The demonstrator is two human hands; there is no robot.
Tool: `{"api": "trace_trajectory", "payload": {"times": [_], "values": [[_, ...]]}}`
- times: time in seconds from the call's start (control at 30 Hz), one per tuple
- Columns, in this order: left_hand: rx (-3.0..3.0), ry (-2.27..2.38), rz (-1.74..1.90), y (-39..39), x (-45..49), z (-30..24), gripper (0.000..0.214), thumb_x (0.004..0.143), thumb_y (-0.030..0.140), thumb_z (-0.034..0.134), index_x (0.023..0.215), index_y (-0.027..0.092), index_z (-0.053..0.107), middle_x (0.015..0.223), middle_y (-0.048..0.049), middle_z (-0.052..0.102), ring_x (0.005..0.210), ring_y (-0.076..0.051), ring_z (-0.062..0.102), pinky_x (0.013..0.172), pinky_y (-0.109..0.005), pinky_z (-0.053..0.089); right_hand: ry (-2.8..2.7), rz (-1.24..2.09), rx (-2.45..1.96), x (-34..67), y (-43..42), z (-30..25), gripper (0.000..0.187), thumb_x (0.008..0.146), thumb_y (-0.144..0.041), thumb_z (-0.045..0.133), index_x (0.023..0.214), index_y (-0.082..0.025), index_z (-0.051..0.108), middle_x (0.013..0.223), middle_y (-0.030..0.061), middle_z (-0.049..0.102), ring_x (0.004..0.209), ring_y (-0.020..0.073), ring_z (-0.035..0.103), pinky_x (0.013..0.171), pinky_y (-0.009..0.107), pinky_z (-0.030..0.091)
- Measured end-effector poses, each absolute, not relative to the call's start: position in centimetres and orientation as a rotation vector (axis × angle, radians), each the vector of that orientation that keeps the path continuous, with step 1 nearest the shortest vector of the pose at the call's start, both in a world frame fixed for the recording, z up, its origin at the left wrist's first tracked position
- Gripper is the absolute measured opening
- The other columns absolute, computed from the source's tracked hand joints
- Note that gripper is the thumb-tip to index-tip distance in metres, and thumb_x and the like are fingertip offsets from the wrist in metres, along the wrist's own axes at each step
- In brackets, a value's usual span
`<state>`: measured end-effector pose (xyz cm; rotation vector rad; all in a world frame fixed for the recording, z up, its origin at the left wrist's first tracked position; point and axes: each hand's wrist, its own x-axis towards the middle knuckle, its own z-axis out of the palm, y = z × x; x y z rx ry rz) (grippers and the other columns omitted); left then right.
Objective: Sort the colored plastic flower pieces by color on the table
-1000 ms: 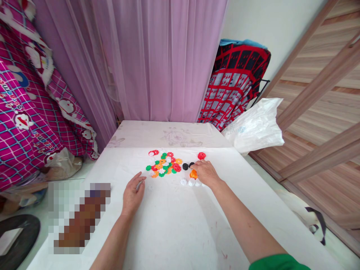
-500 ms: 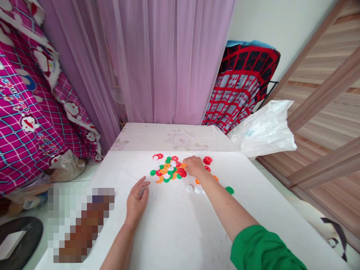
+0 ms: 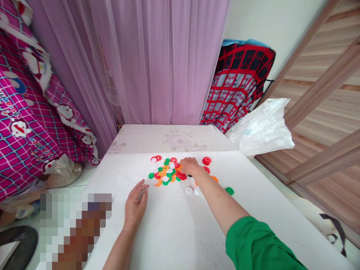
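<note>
A pile of small flower-shaped plastic discs [image 3: 165, 170] in red, green, orange and white lies on the white table [image 3: 174, 232]. My right hand [image 3: 189, 166] reaches over the pile's right edge, fingers curled down onto the discs; what they pinch is hidden. My left hand [image 3: 135, 205] rests flat on the table below the pile, fingers loosely apart, holding nothing. Loose discs lie to the right: a red disc [image 3: 207, 161], a green disc [image 3: 230, 191] and white discs [image 3: 192, 191].
A white plastic bag [image 3: 261, 127] sits at the table's far right corner. Pink curtains [image 3: 157, 63] hang behind, a red patterned cloth [image 3: 239, 86] stands at the right, a pink blanket [image 3: 25, 123] at the left. A blurred patch [image 3: 75, 228] covers the left front.
My right hand moved left from the loose discs at the right onto the pile's edge. The left hand stayed put. The view shifted slightly.
</note>
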<state>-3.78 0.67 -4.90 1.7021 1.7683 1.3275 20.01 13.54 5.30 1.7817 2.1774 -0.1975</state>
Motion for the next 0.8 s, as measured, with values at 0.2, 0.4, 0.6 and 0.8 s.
{"api": "trace_trajectory", "payload": {"times": [0.2, 0.4, 0.6, 0.8], "values": [[1.701, 1.773, 1.312, 0.8, -4.0, -5.0, 0.031, 0.085, 0.042, 0.048, 0.096, 0.024, 0.070, 0.127, -0.0081, 0.064, 0.115, -0.025, 0.060, 0.101, -0.045, 0.046, 2.269, -0.281, 1.955, 20.6, 13.5, 5.5, 0.028, 0.075, -0.022, 0.063, 0.102, -0.019, 0.072, 0.113, 0.0135, 0.069, 0.105, 0.0253, 0.062, 0.082, 0.030, 0.045], [1.681, 1.779, 1.305, 0.8, -4.0, -4.8, 0.031, 0.085, 0.043, 0.047, 0.095, 0.024, 0.070, 0.128, -0.0072, 0.063, 0.116, -0.025, 0.060, 0.099, -0.044, 0.047, 2.341, -0.535, 2.200, 26.2, 13.3, 7.2, 0.023, 0.081, -0.023, 0.053, 0.090, -0.022, 0.074, 0.093, 0.0033, 0.073, 0.086, 0.0159, 0.063, 0.070, 0.022, 0.043], [1.693, 1.778, 1.294, 0.9, -4.0, -4.6, 0.031, 0.084, 0.043, 0.048, 0.094, 0.025, 0.070, 0.126, -0.0063, 0.064, 0.113, -0.025, 0.061, 0.098, -0.043, 0.048, 2.191, -0.971, 2.340, 35.0, 10.9, 7.9, 0.021, 0.075, -0.029, 0.059, 0.082, -0.014, 0.072, 0.071, 0.0030, 0.068, 0.060, 0.0110, 0.055, 0.056, 0.020, 0.042], [1.711, 1.786, 1.296, 1.0, -4.1, -4.5, 0.031, 0.084, 0.044, 0.048, 0.094, 0.025, 0.070, 0.126, -0.0063, 0.064, 0.113, -0.025, 0.061, 0.099, -0.043, 0.048, 2.097, -1.298, 2.302, 37.4, 8.9, 5.8, 0.016, 0.068, -0.029, 0.066, 0.075, -0.015, 0.070, 0.066, 0.0010, 0.065, 0.059, 0.0094, 0.051, 0.057, 0.020, 0.041]]}}
